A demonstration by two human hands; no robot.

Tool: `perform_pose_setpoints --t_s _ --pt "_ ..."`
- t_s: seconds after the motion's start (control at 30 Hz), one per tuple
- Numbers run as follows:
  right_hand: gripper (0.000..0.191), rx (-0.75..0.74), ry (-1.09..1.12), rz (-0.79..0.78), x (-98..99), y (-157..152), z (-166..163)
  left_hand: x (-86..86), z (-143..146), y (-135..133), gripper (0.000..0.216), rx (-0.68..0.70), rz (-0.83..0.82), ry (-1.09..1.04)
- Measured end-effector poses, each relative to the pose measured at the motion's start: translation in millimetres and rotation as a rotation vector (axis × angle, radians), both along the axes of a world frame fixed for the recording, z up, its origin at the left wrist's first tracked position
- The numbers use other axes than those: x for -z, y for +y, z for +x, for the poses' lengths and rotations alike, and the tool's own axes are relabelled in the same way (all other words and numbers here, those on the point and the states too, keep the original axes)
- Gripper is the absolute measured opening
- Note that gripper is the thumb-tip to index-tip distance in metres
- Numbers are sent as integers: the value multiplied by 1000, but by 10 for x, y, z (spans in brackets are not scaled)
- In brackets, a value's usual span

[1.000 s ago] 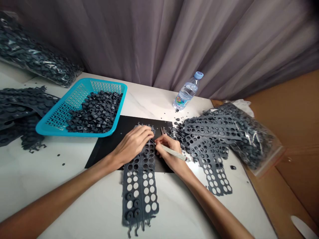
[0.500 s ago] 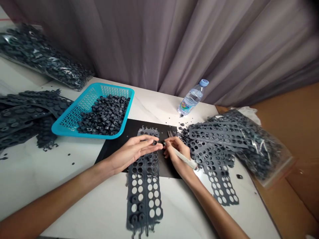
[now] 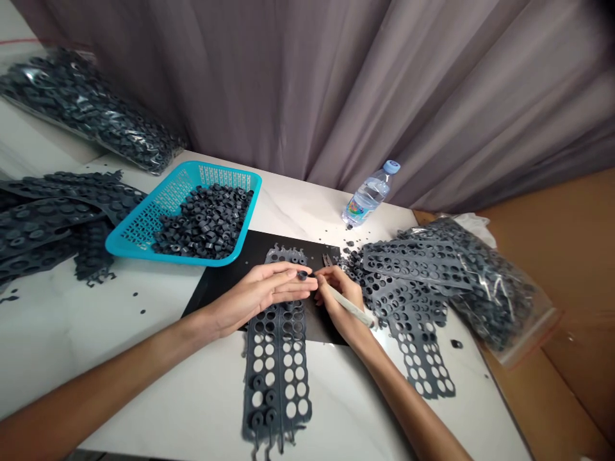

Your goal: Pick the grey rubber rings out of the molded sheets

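My left hand [image 3: 269,285] pinches a small black rubber ring [image 3: 302,275] between thumb and fingers, above a dark perforated rubber sheet [image 3: 276,358]. My right hand [image 3: 342,293] is closed around a slim pen-like tool with a whitish handle [image 3: 353,308]. The tool's tip points left at the ring; its exact kind is hidden by my fingers. Several rings still sit in the sheet's holes near its front end. The sheet's far part rests on a black mat [image 3: 221,282]. Beside my right hand lie the metal tips of another tool [image 3: 327,259].
A blue basket [image 3: 113,246] of black rings stands at the left. Bags of rings lie at the far left [image 3: 96,109] and right [image 3: 500,294]. Punched rubber sheets [image 3: 418,262] and sheets with rings [image 3: 52,218] flank the mat. A water bottle [image 3: 368,195] stands near the curtain.
The ring in my left fingers has tilted and moved slightly right. The tool and my right hand have come nearer to it. The view has shifted a little.
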State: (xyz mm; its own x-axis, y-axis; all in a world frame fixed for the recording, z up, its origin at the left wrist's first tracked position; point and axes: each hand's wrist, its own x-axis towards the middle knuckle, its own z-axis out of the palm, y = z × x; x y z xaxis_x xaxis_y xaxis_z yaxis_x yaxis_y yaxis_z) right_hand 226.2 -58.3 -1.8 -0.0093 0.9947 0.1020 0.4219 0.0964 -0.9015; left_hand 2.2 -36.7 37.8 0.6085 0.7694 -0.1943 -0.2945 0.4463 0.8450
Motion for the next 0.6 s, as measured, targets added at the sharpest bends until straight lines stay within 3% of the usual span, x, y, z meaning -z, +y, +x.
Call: perform_pose_setpoints --t_s 0.13,0.23,0.33,0.4,0.47,0.53,0.6 --pt "26 -8 -15 0 -3 7 -4 -50 41 -31 35 -10 22 15" --pt "26 -6 -13 -5 14 15 -6 -201 -42 34 37 -82 165 119" --pt "26 -6 -4 -15 27 25 -9 -416 -372 242 36 -363 530 369" --pt "26 -5 -8 -18 24 28 -15 -515 -683 430 33 -689 822 643" --pt "26 1 -23 -14 9 23 -26 -546 -943 595 31 -892 1018 988" --pt "27 14 -25 -3 -15 13 -44 -511 -1037 674 26 -927 1193 1159" --pt "27 28 -11 18 -44 4 -67 -424 -921 633 20 -829 1320 1181"
